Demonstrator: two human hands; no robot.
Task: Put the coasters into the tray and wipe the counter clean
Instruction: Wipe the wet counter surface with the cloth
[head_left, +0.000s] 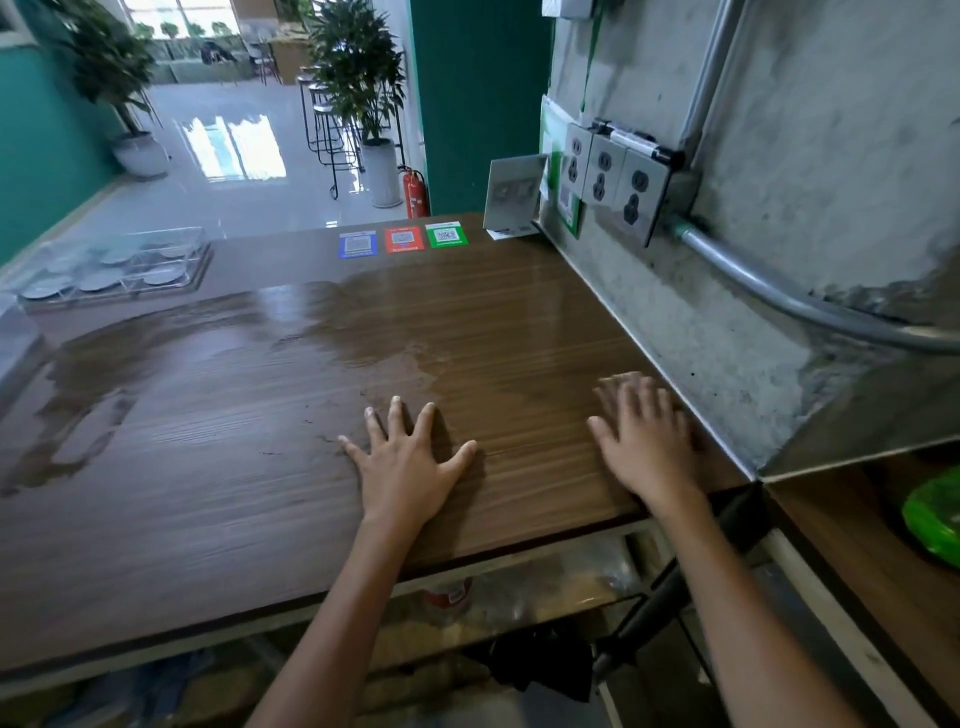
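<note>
Across the wooden surface (260, 493), the largest thing in view, a broad wet sheen runs from the far left edge toward the middle, while the near right part looks dry; judging by that, the wiping is well along or done, and the damp film will leave the laminate slippery under a palm. At the far left corner stands the clear plastic tray (200, 247), divided into compartments, and the round grey coasters (96, 283) lie inside those compartments, one to each so far as the glare allows; no coaster shows loose on the surface. The tray looks light, stiff and somewhat brittle, so it would best be taken by its two long rims rather than by a thin partition; the coasters look like thin, light, rigid discs, easiest pinched at the edge or slid to a compartment wall and tipped up, since a flat disc on a wet surface may cling. No cloth is visible anywhere. Near the far edge lie three QR code stickers (402, 240), blue, red and green, side by side. Close to the viewer, the left hand (408, 467) rests flat with fingers (396, 415) spread wide, holding nothing; the right hand (647, 441) lies palm down just beside the concrete wall (701, 322), fingers open and empty.
</note>
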